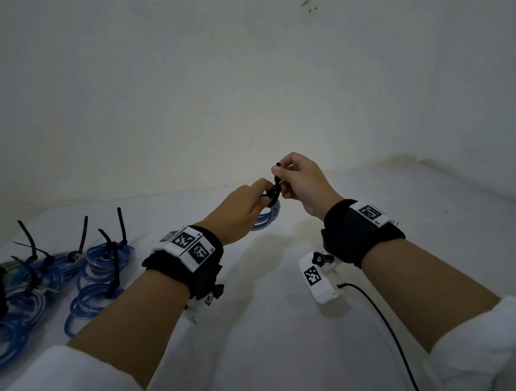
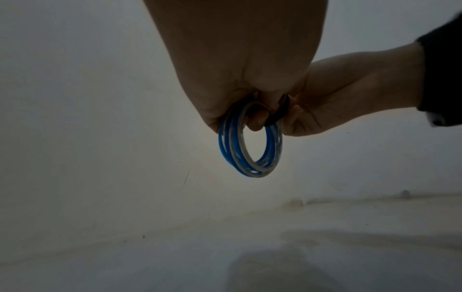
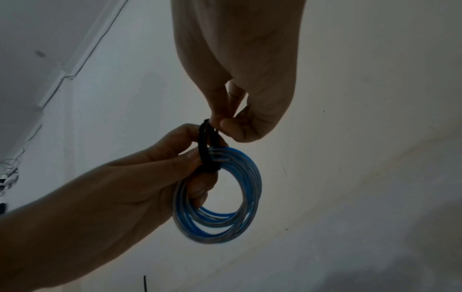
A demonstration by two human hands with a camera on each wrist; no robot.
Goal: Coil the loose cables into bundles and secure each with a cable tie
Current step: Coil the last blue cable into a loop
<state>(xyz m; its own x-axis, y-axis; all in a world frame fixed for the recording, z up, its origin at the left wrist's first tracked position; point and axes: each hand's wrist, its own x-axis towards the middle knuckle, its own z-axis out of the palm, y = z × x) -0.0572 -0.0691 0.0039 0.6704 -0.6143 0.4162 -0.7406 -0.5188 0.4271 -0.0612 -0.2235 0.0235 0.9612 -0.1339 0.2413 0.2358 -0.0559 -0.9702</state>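
Note:
My left hand [image 1: 251,206] holds a small coil of blue and clear cable [image 1: 266,217] up above the white table, fingers curled through and around its top. The coil [image 3: 220,195] hangs below those fingers [image 3: 192,158], also seen as a ring of cable [image 2: 250,150] in the left wrist view. A black cable tie [image 3: 206,146] loops over the coil's top. My right hand [image 1: 295,177] pinches the tie's end [image 1: 277,178] between thumb and fingertips [image 3: 225,122], just right of and above the left hand [image 2: 237,89].
Several coiled blue, clear and green cable bundles [image 1: 102,269] with black ties sticking up lie on the table [image 1: 276,332] at the left. A white tagged device [image 1: 317,278] with a black cord [image 1: 384,324] hangs under my right wrist. A white wall [image 1: 241,73] stands close behind.

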